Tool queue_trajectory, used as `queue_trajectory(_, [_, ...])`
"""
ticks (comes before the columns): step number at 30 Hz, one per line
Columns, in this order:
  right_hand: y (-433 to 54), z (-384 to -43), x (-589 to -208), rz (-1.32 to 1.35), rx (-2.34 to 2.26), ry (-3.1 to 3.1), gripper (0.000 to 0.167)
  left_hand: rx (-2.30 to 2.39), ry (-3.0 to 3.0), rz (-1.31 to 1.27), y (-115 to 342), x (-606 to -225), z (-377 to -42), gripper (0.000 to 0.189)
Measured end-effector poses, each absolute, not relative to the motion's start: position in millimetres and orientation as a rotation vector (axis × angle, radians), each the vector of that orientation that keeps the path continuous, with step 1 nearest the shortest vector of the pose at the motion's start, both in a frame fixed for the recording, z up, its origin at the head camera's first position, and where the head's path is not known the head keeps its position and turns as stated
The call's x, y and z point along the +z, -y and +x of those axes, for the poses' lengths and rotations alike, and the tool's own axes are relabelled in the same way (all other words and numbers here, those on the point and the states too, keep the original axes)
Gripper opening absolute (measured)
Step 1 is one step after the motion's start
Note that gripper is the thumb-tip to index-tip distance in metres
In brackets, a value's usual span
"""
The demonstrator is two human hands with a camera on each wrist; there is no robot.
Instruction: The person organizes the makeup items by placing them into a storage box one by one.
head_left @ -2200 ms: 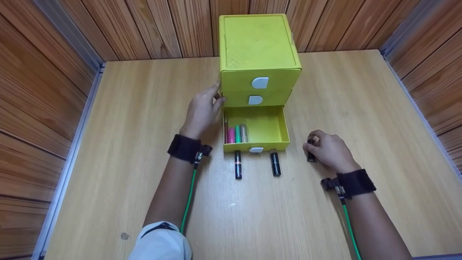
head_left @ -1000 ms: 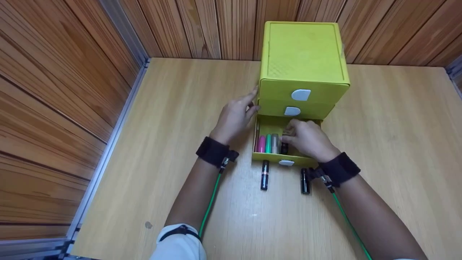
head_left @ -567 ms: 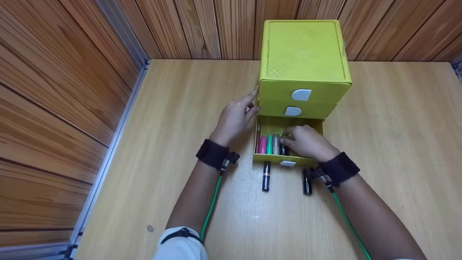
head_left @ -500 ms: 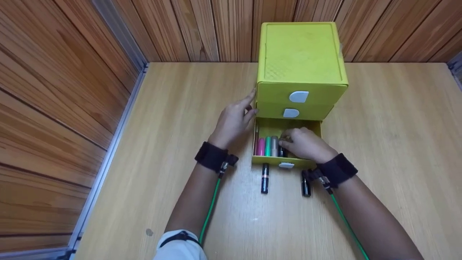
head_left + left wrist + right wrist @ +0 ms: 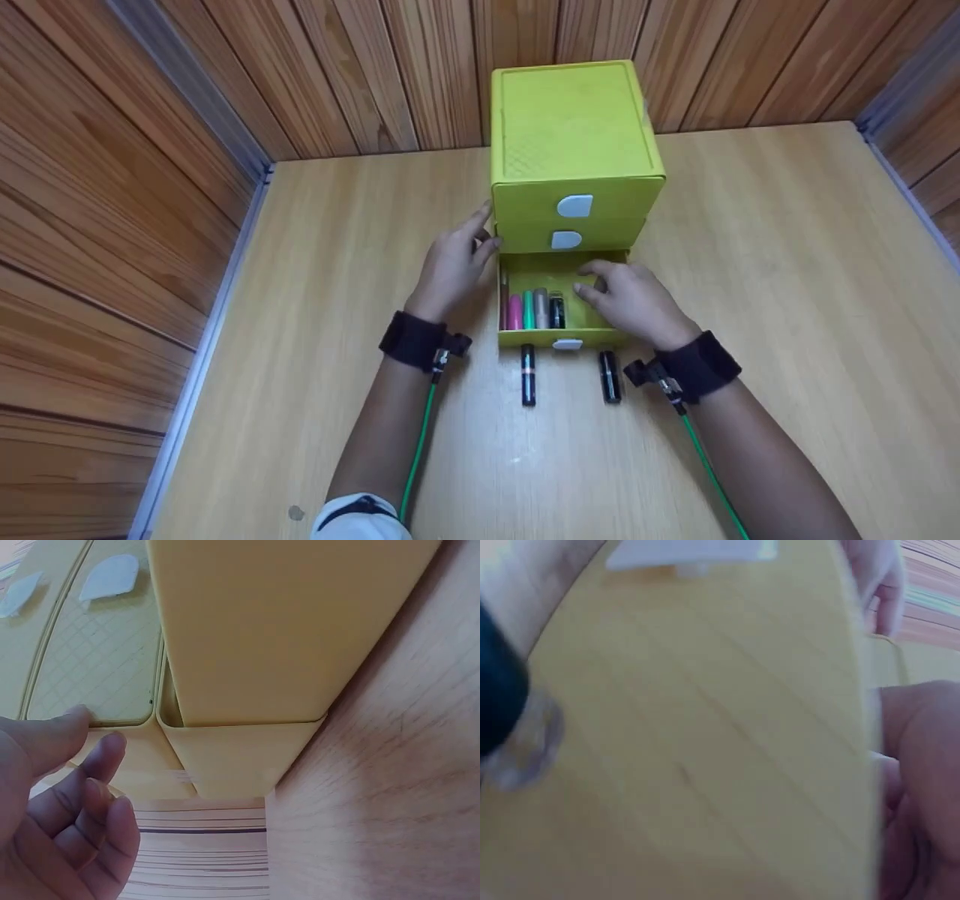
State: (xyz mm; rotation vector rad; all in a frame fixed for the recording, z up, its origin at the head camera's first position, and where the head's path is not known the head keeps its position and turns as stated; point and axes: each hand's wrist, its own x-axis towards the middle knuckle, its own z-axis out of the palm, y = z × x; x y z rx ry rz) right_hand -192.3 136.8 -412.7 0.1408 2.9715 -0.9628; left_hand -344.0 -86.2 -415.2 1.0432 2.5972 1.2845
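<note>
The yellow drawer unit [image 5: 577,124] has its bottom drawer [image 5: 600,339] pulled out. My left hand [image 5: 450,266] rests its thumb and index fingertips at the unit's left front edge, the other fingers loosely curled in the left wrist view. Over the right part of the drawer hovers my right hand [image 5: 637,304], thumb and fingers apart, holding nothing. Inside, a short black cosmetic tube with a clear end [image 5: 557,311] stands right of a grey tube [image 5: 541,309], a green one [image 5: 529,310], a pink one [image 5: 515,312] and a slim brown one [image 5: 504,304].
On the wooden table [image 5: 450,480], in front of the drawer, lie a black tube with a pinkish band [image 5: 529,382] and another black tube [image 5: 610,379] near my right wrist. Wood-panelled walls [image 5: 420,67] enclose the back and sides. Green cables [image 5: 420,450] trail from the wrist cameras.
My right hand brought the black tube from the table at the right into the drawer, let go of it beside the grey one, and drew off rightward. The left hand stays at the unit.
</note>
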Motion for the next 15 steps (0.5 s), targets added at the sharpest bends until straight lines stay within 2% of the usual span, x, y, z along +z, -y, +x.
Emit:
queue_trajectory(7, [-139.0,-169.7,-425.6,0.135,-1.121,-3.154,0.014,1.305,-2.648,1.006,101.7,-411.5,-357.4,0.060])
queue_trajectory(11, [-139.7,-148.8,-434.8,-0.005,-1.021,-3.196,0.017,1.315,-2.670,0.957,106.1,-410.9,-359.2,0.059])
queue_trajectory(15, [-140.5,-132.2,-437.6,-0.136,-0.854,-3.218,0.010,1.314,-2.669,0.950,104.0,-409.2,-359.7,0.059])
